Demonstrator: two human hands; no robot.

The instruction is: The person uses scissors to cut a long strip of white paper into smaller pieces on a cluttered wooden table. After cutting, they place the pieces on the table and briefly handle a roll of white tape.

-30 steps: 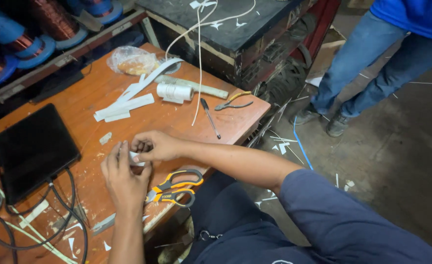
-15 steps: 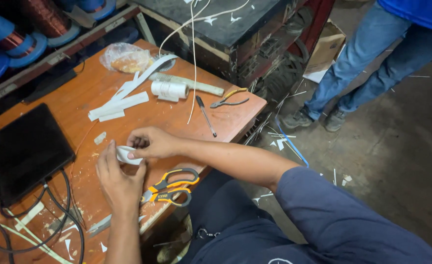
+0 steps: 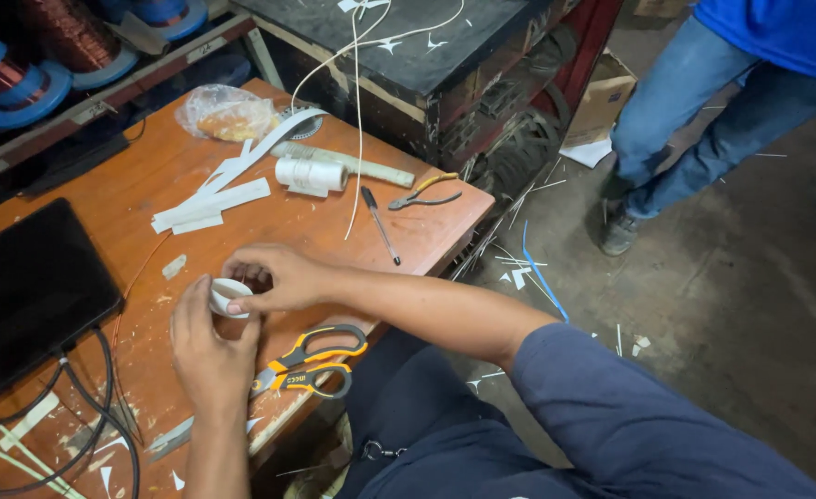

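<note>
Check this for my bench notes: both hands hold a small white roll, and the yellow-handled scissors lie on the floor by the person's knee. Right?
Not quite. In the head view the scissors lie on the table, near its front edge. Both the left hand and right hand do hold the white roll.

Electrical repair workshop, worn orange workbench [image 3: 149, 185] with scissors [image 3: 311, 362] just beside the fingers [image 3: 241, 277], pliers [image 3: 423, 193] and white tape roll [image 3: 311, 174] farther beyond them, copper wire spools [image 3: 66, 37] on a shelf behind, offcuts littering the concrete floor [image 3: 703, 305]
</note>
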